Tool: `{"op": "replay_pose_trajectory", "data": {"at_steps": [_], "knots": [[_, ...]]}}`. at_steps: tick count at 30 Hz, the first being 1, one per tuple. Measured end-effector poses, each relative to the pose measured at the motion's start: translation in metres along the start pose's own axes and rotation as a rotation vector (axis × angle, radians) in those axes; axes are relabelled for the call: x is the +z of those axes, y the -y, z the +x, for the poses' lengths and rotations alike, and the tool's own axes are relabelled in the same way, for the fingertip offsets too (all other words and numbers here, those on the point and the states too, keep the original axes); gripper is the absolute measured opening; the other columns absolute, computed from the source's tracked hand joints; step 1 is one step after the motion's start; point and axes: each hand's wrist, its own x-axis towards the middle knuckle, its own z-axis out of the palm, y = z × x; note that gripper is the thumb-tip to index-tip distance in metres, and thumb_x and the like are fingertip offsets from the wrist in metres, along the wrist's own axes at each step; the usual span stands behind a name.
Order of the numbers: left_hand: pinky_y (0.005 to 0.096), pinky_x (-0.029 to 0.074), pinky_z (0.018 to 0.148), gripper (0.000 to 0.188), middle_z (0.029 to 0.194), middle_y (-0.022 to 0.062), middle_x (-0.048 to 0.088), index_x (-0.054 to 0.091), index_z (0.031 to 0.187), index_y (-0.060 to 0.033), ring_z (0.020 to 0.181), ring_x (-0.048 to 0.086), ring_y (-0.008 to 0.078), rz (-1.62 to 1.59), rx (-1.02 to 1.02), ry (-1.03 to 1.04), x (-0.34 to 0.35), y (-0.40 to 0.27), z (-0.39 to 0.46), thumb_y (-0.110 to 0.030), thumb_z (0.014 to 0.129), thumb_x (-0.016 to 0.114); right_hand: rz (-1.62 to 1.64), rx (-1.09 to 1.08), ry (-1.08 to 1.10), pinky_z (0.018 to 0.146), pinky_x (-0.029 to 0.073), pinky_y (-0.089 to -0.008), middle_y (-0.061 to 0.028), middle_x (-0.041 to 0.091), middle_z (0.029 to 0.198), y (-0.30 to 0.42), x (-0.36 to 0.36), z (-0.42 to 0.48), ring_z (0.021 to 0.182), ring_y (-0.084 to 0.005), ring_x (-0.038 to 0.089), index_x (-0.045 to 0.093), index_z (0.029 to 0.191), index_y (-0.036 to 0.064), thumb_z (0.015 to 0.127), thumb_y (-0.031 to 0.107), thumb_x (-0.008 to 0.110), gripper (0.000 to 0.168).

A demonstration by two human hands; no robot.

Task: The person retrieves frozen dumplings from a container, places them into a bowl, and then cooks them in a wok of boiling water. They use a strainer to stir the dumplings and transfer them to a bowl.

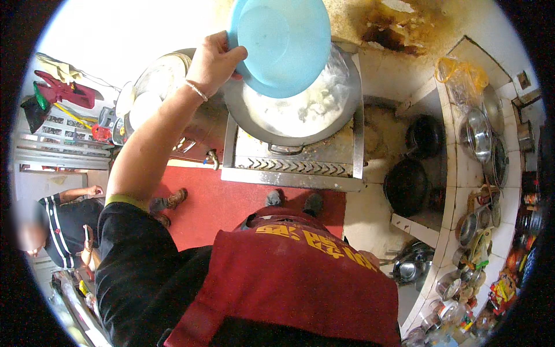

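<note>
My left hand (219, 60) grips the rim of a light-blue plastic basin (282, 43), thumb on the face toward me. No food shows on that face. The basin is tilted above a large metal wok (292, 139) and hides its far part. In the wok is whitish, cloudy food or liquid (299, 112); steam blurs it, so I cannot tell what it is. The wok sits on a steel stove (288, 173), its loop handle toward me. A sliver of what looks like my right hand (368, 259) shows beside the red apron; the apron hides the rest.
Left of the stove, a round pale lid or board (162, 71) stands near a tap (212, 159). Dark pans (406, 186) rest in a recess at right, below a tiled counter (451, 173) with metal bowls (476, 134). Another person (71, 225) is at left, near the red mat (208, 217).
</note>
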Motion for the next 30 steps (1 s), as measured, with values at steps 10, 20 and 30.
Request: {"op": "replay_pose_trajectory", "data": {"at_steps": [10, 20, 30], "knots": [[0.0237, 0.051, 0.047, 0.018, 0.078, 0.0095, 0.063, 0.06, 0.097, 0.0053, 0.059, 0.062, 0.013, 0.37, 0.123, 0.082, -0.075, -0.032, -0.03, -0.005, 0.083, 0.057, 0.541, 0.42, 0.029, 0.067, 0.05, -0.0371, -0.0114, 0.067, 0.084, 0.002, 0.041, 0.026, 0.075, -0.0258, 0.063, 0.065, 0.093, 0.007, 0.08, 0.023, 0.062, 0.021], [0.029, 0.043, 0.047, 0.01, 0.058, 0.0057, 0.051, 0.054, 0.075, -0.0005, 0.052, 0.051, 0.01, 0.472, 0.735, -0.18, -0.115, -0.004, 0.002, -0.006, 0.078, 0.061, 0.532, 0.516, 0.121, 0.073, 0.049, -0.0368, -0.0117, 0.066, 0.093, 0.044, 0.059, 0.059, 0.081, -0.0239, 0.062, 0.064, 0.099, 0.005, 0.084, 0.027, 0.059, 0.027], [0.0377, 0.045, 0.054, 0.014, 0.063, 0.0077, 0.052, 0.053, 0.083, -0.0033, 0.058, 0.055, 0.0223, 0.734, 0.945, -0.597, -0.193, 0.022, -0.001, -0.012, 0.078, 0.062, 0.498, 0.523, 0.136, 0.077, 0.048, -0.0367, -0.0129, 0.065, 0.099, 0.093, 0.071, 0.097, 0.087, -0.0238, 0.061, 0.063, 0.103, 0.003, 0.087, 0.03, 0.057, 0.032]]}}
